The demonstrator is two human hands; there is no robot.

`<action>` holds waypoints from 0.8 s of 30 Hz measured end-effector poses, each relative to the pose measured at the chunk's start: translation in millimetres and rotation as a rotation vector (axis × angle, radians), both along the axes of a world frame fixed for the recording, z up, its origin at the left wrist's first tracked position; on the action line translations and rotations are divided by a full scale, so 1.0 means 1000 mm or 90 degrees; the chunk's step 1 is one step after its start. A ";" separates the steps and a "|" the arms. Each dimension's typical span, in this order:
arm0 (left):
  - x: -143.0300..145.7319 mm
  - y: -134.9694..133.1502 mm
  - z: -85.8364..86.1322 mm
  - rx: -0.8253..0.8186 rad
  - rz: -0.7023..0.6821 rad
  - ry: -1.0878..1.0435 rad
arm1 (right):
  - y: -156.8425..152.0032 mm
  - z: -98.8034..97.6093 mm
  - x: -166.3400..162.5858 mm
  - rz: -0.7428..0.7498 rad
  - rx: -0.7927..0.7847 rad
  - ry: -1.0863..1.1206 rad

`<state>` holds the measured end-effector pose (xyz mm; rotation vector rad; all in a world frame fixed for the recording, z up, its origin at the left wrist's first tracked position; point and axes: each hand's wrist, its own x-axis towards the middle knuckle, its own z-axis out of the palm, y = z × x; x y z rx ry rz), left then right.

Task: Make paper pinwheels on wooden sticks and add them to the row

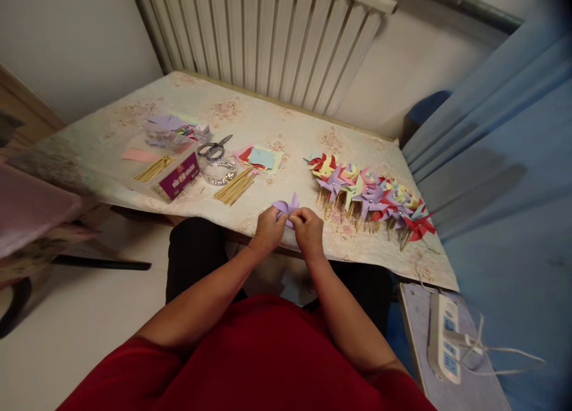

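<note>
Sitting between both hands at the near edge of the tabletop (304,143), a purple paper pinwheel (292,206) is gripped from two sides. The left hand (270,227) is closed in a pinch on its left side; the right hand (309,227) is closed in a pinch on its right. Thin sticks (234,187) lie to the left, near colored paper sheets (262,158) and scissors (215,150). Assembled pinwheels (372,199) are grouped at right.
</note>
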<state>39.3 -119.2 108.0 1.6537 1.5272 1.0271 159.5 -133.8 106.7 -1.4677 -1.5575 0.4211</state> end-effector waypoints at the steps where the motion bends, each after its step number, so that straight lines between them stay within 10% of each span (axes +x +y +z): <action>1: 0.000 0.000 0.000 -0.003 0.000 0.004 | 0.000 -0.001 -0.001 -0.004 -0.026 0.031; 24: 0.000 0.002 -0.003 0.002 0.004 -0.012 | 0.003 0.000 -0.001 0.021 0.044 -0.068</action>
